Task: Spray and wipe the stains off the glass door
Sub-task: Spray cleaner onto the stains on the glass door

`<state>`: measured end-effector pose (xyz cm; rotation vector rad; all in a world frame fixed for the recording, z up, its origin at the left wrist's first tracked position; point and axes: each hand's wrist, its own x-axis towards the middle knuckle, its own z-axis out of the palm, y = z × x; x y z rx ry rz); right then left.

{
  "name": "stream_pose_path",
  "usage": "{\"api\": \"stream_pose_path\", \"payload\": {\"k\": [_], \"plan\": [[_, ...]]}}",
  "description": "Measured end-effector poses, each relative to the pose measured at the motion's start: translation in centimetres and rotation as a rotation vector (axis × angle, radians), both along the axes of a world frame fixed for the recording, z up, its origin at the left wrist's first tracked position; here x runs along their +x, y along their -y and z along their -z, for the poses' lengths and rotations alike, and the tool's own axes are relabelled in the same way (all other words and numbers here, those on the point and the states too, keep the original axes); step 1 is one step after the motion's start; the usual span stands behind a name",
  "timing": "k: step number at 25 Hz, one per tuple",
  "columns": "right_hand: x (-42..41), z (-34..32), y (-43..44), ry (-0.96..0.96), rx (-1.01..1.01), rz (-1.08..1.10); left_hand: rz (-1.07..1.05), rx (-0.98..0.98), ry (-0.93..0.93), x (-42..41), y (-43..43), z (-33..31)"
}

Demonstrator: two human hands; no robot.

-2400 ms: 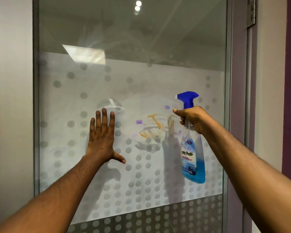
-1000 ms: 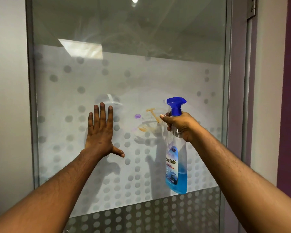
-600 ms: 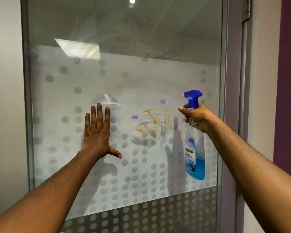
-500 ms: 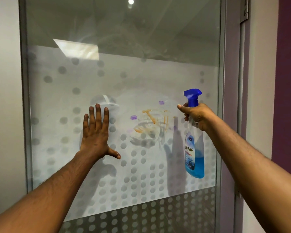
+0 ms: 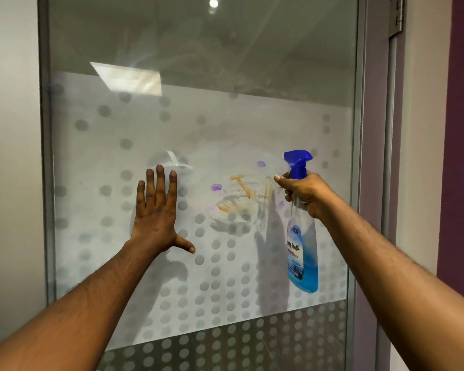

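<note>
- Head view, door: glass door [image 5: 198,124] fills the frame, frosted band w/ grey dots across the middle. Stains [image 5: 241,199] sit mid-pane, btwn the two hands: orange-brown streaks plus purple blobs.
- Head view, L hand: left hand [image 5: 156,210] is flat on the glass, fingers spread & pointing up, thumb out to the side, holding nothing. Just left of the stains, not over them. Same pose & spot as in the earlier frames, so prob. bracing the door.
- Head view, R hand: right hand [image 5: 303,194] is wrapped round the neck of the spray bottle [image 5: 302,250], blue nozzle pointing left at the stains, blue liquid in the lower part. Finger sits near the trigger; can't tell if it's squeezing.
- Change: ~1 s ago the bottle was in front of the stains, covering part of them; now it's back off to their right w/ the marks in full view. No clear mist or runs visible.
- Meaning: looks like the spray stage, wipe not begun. No cloth in view, so wiping needs one fetched first.
</note>
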<state>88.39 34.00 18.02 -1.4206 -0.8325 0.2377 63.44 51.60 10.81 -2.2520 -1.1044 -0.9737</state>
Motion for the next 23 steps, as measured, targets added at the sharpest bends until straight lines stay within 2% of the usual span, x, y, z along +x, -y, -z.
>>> {"api": "stream_pose_path", "payload": {"k": [4,9,15,18,23], "plan": [[-1.8,1.3,-0.4,0.039,-0.046,-0.073,-0.002,-0.001,0.005,0.0,0.2,0.0],[-4.2,-0.4,-0.9,0.046,0.045,-0.158,0.002,0.003,0.005,-0.1,0.1,0.0],[-6.2,-3.4,-2.7,0.004,-0.022,-0.113,-0.041,0.039,-0.002,0.0,-0.3,0.2],[-6.2,-2.8,-3.0,-0.044,-0.007,-0.084,-0.048,0.047,-0.006,0.1,-0.5,0.2],[-5.9,-0.1,-1.4,0.019,0.074,-0.14,-0.053,0.011,-0.015,0.0,-0.1,0.0]]}}
